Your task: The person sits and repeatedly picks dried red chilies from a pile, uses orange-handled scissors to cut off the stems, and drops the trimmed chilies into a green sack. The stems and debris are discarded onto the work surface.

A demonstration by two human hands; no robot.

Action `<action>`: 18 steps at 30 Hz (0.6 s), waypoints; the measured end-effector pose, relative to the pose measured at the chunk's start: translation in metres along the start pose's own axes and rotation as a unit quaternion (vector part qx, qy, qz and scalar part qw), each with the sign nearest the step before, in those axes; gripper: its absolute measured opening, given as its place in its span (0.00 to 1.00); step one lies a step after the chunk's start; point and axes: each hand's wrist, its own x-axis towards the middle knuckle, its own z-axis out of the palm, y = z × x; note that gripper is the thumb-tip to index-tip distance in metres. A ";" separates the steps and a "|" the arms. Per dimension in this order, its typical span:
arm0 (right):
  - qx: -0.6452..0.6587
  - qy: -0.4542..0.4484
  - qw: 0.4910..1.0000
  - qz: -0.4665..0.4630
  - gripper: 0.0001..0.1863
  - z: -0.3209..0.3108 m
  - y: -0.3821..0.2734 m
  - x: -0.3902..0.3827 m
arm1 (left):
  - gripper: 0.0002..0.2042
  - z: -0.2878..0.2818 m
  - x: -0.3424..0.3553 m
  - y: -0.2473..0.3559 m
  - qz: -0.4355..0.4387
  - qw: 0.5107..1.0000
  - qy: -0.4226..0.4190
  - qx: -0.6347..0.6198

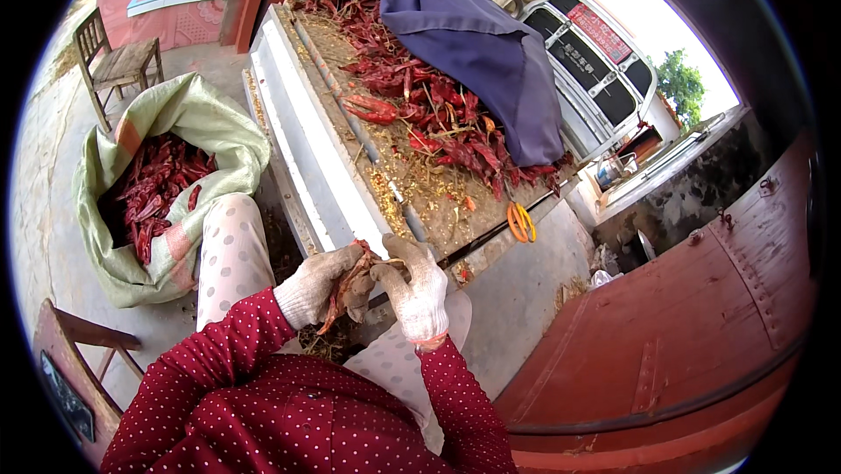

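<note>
Both my hands wear dirty white knit gloves and meet above my lap. My left hand [314, 288] is closed around a dried red chili pepper [343, 292], whose pale, shrivelled end hangs below the fingers. My right hand [415, 292] pinches at the same pepper's upper end, thumb and fingers bent together; the exact contact is partly hidden. Ahead, a pile of dried red chilies [438, 115] with stems lies on a truck bed [350, 132], partly under a dark blue cloth [473, 45]. To the left, an open woven sack [229, 137] holds many more red chilies.
Orange-handled scissors [521, 222] hang at the bed's edge. The white lowered side panel [302, 137] runs close in front of me. A wooden chair [123, 67] stands far left, another wooden seat [79, 343] near left. A red metal panel [666, 325] fills the right.
</note>
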 end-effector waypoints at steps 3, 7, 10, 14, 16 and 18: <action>0.001 -0.041 0.997 -0.071 0.10 0.002 0.011 0.004 | 0.19 0.017 -0.004 0.004 -0.005 1.000 0.006 -0.010; -0.119 -0.026 0.965 -0.232 0.06 0.002 0.007 0.013 | 0.19 0.016 -0.009 0.003 0.012 0.999 0.008 0.034; -0.050 -0.039 0.988 -0.144 0.07 0.001 0.008 0.009 | 0.19 0.031 -0.013 0.005 0.035 0.991 -0.032 0.123; 0.211 -0.049 0.969 0.118 0.10 -0.001 -0.001 0.001 | 0.14 0.048 -0.020 0.015 0.011 0.976 0.015 0.216; 0.241 -0.073 0.949 0.191 0.08 -0.004 -0.006 0.005 | 0.12 0.043 -0.017 0.012 0.013 0.987 -0.005 0.163; 0.268 -0.069 0.944 0.183 0.08 -0.002 0.007 0.001 | 0.11 0.038 -0.019 0.011 0.001 0.987 -0.028 0.157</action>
